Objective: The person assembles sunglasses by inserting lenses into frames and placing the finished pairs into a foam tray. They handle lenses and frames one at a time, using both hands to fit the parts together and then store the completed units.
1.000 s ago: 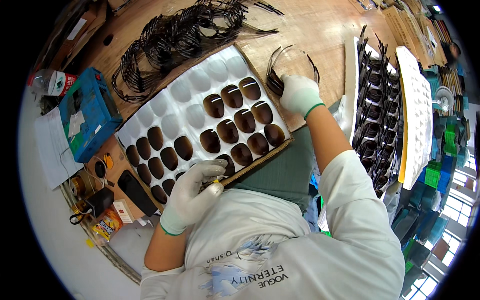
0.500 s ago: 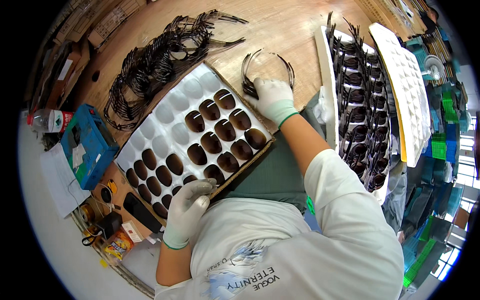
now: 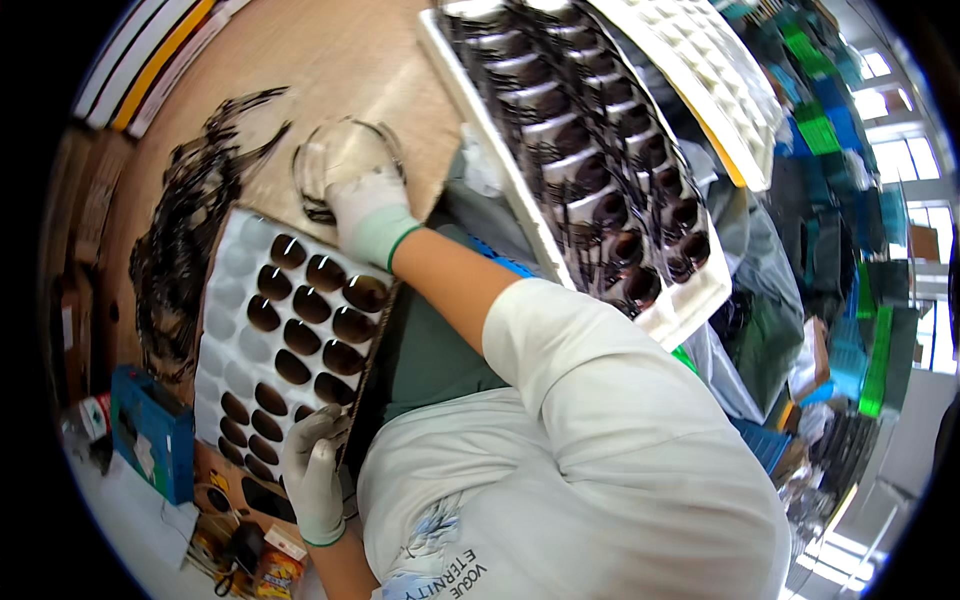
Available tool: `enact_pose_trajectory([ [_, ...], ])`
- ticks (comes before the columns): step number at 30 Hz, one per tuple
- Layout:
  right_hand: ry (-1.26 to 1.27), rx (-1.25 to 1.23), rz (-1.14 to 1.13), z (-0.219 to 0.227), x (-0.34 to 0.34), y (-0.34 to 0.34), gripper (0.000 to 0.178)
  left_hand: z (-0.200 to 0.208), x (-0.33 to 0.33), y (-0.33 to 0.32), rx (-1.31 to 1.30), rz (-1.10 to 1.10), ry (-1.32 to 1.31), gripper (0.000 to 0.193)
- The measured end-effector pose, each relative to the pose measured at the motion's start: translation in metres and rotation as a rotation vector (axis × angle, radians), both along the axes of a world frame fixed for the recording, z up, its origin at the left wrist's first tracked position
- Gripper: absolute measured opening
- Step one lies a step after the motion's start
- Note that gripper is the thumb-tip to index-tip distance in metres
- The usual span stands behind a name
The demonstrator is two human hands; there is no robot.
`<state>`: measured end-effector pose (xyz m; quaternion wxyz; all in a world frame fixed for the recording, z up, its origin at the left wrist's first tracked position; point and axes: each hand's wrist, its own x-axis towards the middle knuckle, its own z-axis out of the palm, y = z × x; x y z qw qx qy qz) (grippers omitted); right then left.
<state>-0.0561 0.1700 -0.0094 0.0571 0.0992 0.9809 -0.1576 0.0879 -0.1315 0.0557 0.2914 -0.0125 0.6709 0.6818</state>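
White knit gloves cover both hands in the head view, the only view here. The right hand [image 3: 362,205] reaches across the wooden counter [image 3: 330,70] and lies over a small bundle of thin dark wire frames [image 3: 318,175] just beyond the far edge of the white lens tray [image 3: 222,300]; its fingers curl down onto the bundle, though whether they have closed around any frame cannot be told. The left hand [image 3: 314,470] rests at the near corner of that tray, fingers bent, seemingly pinching a small part that is too hidden to identify. Dark oval lenses [image 3: 312,305] fill part of the tray's pockets; the rest are bare. A larger tangle of frames [image 3: 180,260] lies on the tray's left side, and a long tray of assembled glasses [image 3: 590,150] stands to the right. Likely hazards: interlocked frames may drag neighbours along when lifted, the extended forearm passes close above seated lenses and could dislodge them, and the tray's near edge could tip under pressure.
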Motion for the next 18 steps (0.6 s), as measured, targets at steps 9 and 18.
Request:
enact_pose_trajectory([
  [9,0.603,0.035,0.154,0.062,0.306,0.056,0.033,0.001,-0.005,0.053,0.045,-0.215,0.021,0.038],
  [18,0.275,0.301,-0.024,0.038,0.452,0.126,0.021,0.01,0.023,0.121,0.014,-0.536,-0.017,0.033],
])
